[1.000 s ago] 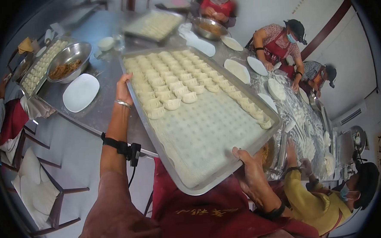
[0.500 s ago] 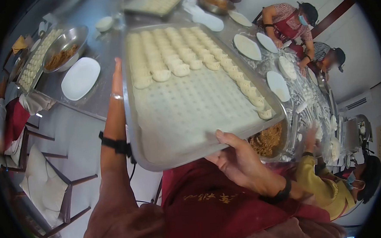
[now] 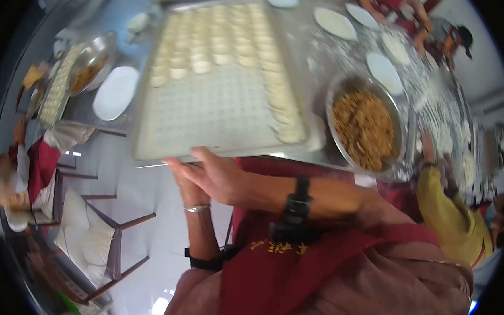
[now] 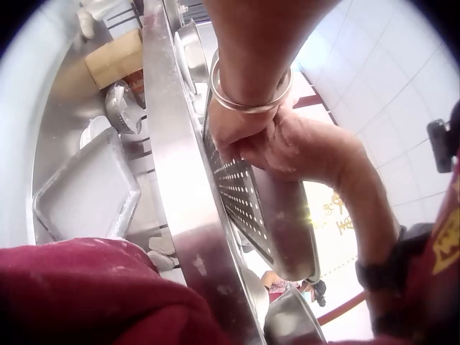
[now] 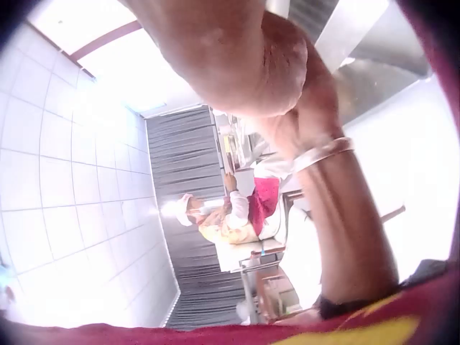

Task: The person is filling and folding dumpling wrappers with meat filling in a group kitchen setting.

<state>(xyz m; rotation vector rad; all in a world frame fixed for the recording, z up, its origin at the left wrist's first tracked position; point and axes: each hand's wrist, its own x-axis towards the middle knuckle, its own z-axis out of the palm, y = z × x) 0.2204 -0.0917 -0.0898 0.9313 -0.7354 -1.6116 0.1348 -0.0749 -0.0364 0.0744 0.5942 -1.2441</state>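
A large metal tray [image 3: 204,117] carries rows of pleated dumplings [image 3: 199,43] at its far end and along its right side; the nearer part shows a bare dotted liner. My right hand [image 3: 223,179] grips the near edge, thumb over the rim. Just behind and below it, my left hand [image 3: 189,186], with a bracelet at the wrist, holds the same edge, largely covered by the right. The left wrist view shows the tray's perforated underside [image 4: 244,198] above the table edge [image 4: 183,180], with the left hand [image 4: 244,136] against it and its fingers hidden.
A steel bowl [image 3: 399,130] of brown filling [image 3: 364,129] stands right of the tray. White plates [image 3: 336,25] line the floured table [image 3: 434,99]. Left are another plate [image 3: 117,93], a second bowl [image 3: 109,48] and a dumpling tray [image 3: 60,85]. A chair [image 3: 85,234] and a yellow-sleeved person [image 3: 449,215] are close by.
The tray has swung round and moved forward, its near edge now level across my front. My left hand has left the tray's left side for the near edge, beside my right hand, which has moved left.
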